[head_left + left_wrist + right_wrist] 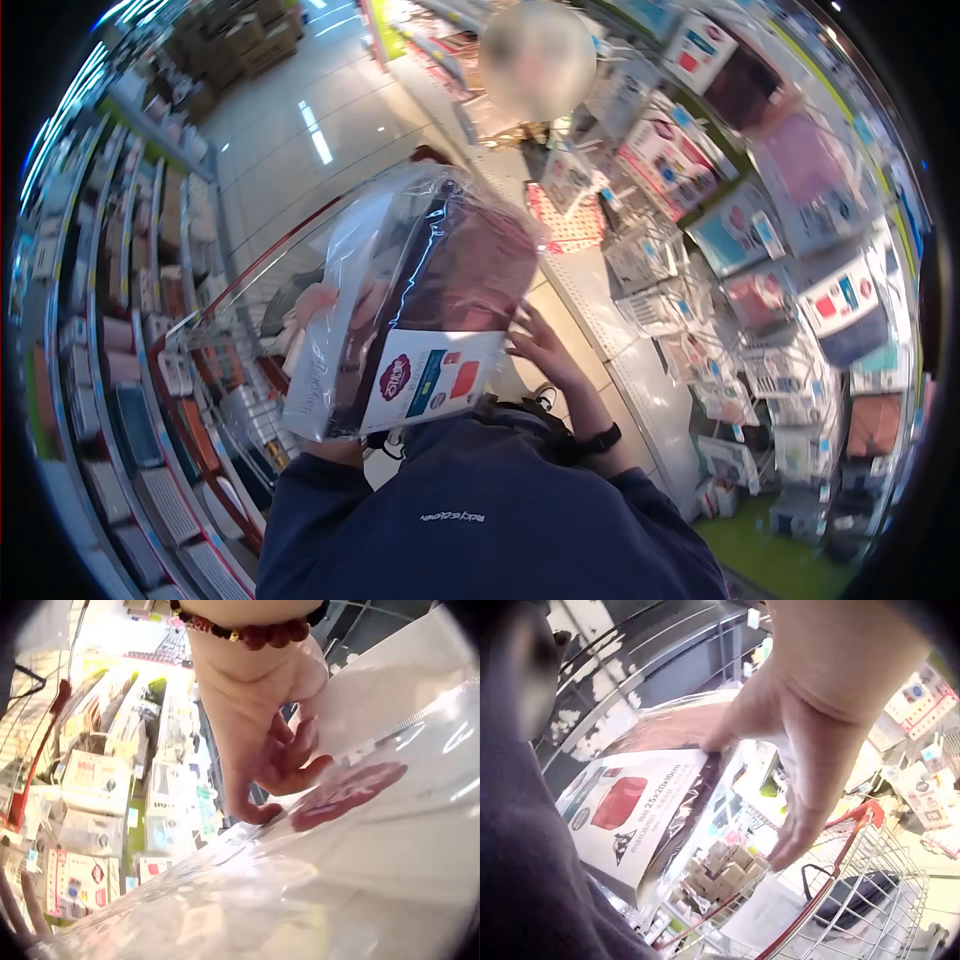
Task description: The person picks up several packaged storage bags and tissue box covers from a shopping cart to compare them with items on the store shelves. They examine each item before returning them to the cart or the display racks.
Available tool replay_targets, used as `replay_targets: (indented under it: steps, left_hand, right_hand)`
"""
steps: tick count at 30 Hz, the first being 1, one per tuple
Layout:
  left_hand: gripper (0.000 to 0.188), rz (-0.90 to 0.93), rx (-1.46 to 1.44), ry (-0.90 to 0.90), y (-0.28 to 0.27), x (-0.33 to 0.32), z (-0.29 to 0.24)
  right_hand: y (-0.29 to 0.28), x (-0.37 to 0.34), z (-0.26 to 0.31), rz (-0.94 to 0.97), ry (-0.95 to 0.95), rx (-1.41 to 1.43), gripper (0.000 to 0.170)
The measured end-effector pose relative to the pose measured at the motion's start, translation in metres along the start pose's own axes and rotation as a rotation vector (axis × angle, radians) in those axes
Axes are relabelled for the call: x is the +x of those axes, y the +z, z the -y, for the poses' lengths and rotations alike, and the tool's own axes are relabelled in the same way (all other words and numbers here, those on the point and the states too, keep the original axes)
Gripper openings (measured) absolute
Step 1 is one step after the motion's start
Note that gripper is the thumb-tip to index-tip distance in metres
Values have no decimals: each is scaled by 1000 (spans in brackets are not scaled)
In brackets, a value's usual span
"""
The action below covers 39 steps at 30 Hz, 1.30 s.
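A maroon pouch [480, 250] in clear plastic, with a white printed label [425, 378], is held up before the chest. Behind it lies a second clear bag with a white panel [352, 245]. My left hand [318, 305] grips these packages at their left side; in the left wrist view its fingers [296, 769] curl at the plastic's edge. At the opposite side is my right hand [543, 345], with fingers spread loosely. In the right wrist view its thumb [731, 735] rests at the package's edge while the other fingers extend beyond it.
A wire shopping cart [870, 885] with a red rim stands in front, a black item inside. Packaged goods [675, 165] hang along the right side. Stocked shelves [140, 420] run along the left. Someone's blurred head [537, 60] is ahead, and cartons [235, 40] are stacked farther off.
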<state>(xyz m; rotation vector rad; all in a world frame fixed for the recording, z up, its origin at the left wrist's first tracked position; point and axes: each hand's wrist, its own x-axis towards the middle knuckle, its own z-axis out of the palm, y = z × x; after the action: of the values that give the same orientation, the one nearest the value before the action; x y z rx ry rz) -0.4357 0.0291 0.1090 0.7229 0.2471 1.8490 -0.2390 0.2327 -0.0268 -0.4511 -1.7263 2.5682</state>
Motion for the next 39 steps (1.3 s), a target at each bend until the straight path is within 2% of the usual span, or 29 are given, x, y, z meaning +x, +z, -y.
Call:
replay_targets:
  steps: [3,4,5,6,7,8,9,11,12,13,14,15,16,18,21,23,24,28,34,35,39]
  left_hand:
    - [17,42,-89,-43,-8,35,29]
    - [16,4,-33,-43,-8,47,40]
    - [22,-118,357,-3,-6,55,51]
    - [27,-254,747,-12,-4,62,62]
    - [39,-517,1545,81,-2,66,72]
    - [39,-477,1540,71,-3,69,81]
    - [39,-553,1343,64,-7,72,89]
    - [39,-655,938,24,-21,94,108]
    - [39,-683,732,-19,-26,113,122]
    - [44,-606,463,-54,-9,132,135]
    - [49,-552,198,-106,8,151,148]
    - [44,-619,101,-223,-40,137,151]
    - [37,-599,44,-274,-46,129,164]
    - [26,-669,43,-371,-41,126,185]
    - [24,-696,38,-523,-57,112,213]
    - [24,-709,99,-531,-57,106,227]
    - [24,-695,96,-535,-57,106,231]
    - [22,-711,154,-486,-46,111,243]
    - [21,-688,177,-422,-37,114,252]
    - [21,-680,182,-407,-36,112,252]
    - [19,-735,190,-355,-34,99,252]
  right_hand:
    - [-26,-27,-7,148,3,557,63]
    - [-28,-43,2,126,-14,588,58]
    - [-34,-51,7,127,-20,563,53]
    - [-37,-60,15,21,-88,465,50]
    - [-39,-69,21,-85,-153,369,47]
    - [-52,-81,18,-137,-121,485,39]
    - [-62,-95,23,-136,-107,572,32]
    - [-66,-112,32,-469,-168,555,30]
    - [-72,-121,37,-573,-236,567,28]
    - [-80,-132,42,-678,-306,579,26]
    - [-93,-144,39,-686,-392,595,26]
    - [-106,-157,37,-730,-440,599,26]
    - [-119,-175,33,-785,-461,582,26]
    - [-137,-205,38,-929,-540,516,27]
    - [-173,-252,36,-973,-775,495,29]
    - [-175,-272,65,-1084,-941,473,32]
    - [-181,-284,69,-1122,-981,393,40]
    - [-201,-310,107,-1141,-1192,320,37]
    - [-250,-307,158,-1199,-1289,371,27]
    - [-266,-308,154,-1172,-1244,314,28]
    - [-277,-296,168,-1206,-1287,405,17]
